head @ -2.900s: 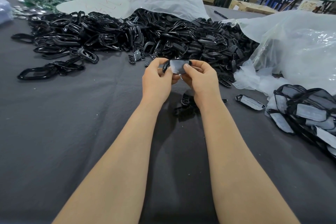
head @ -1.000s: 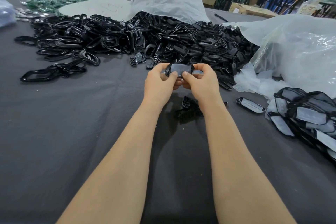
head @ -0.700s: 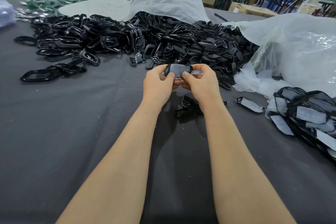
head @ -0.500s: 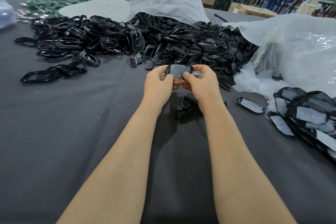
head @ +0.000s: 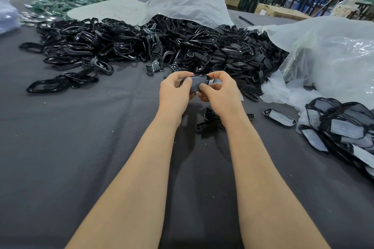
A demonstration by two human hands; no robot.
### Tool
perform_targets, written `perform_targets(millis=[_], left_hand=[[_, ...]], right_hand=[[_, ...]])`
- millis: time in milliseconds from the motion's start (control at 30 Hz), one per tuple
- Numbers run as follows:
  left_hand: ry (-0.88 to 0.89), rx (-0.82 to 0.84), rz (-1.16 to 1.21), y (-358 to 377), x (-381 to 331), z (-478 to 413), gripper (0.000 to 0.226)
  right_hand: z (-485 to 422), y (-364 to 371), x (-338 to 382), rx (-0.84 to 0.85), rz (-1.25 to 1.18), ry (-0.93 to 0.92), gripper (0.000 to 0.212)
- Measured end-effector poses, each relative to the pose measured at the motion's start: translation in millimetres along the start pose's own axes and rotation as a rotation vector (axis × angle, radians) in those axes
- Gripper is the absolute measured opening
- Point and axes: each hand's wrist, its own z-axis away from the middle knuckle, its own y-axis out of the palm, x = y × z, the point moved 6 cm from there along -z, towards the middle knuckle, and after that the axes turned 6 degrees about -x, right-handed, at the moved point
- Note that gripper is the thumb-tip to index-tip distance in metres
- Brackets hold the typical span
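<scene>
The left hand (head: 174,95) and right hand (head: 221,95) pinch a small black shell (head: 198,85) above the table cloth (head: 81,147).
Held by its ends, just before the heap of parts (head: 182,46); seemingly light, rigid and glossy, so its rims give the surest purchase. Open cloth lies nearer; a pile of grey-faced pieces (head: 344,127) crowds the right.

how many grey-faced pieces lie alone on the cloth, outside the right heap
1. The lone piece lies on the cloth left of the heap. A held piece is gripped by the left hand and right hand; others may be hidden.
</scene>
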Motion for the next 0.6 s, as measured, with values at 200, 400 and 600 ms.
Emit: perform_targets(millis=[200, 400, 600], left_hand=[[-0.080, 0.021, 0.141, 2.2, 0.4, 0.7, 0.026], [-0.089, 0.036, 0.117, 4.7, 1.2, 0.2, 0.027], [-0.045, 0.025, 0.024, 3.3, 1.8, 0.0, 0.018]], right_hand=[[0.3, 0.2, -0.8, -0.002, -0.014, 0.016, 0.023], [0.9, -1.6, -1.6, -0.011, -0.061, 0.044, 0.017], [0.9, -0.6, -3.1, -0.013, -0.081, 0.055, 0.019]])
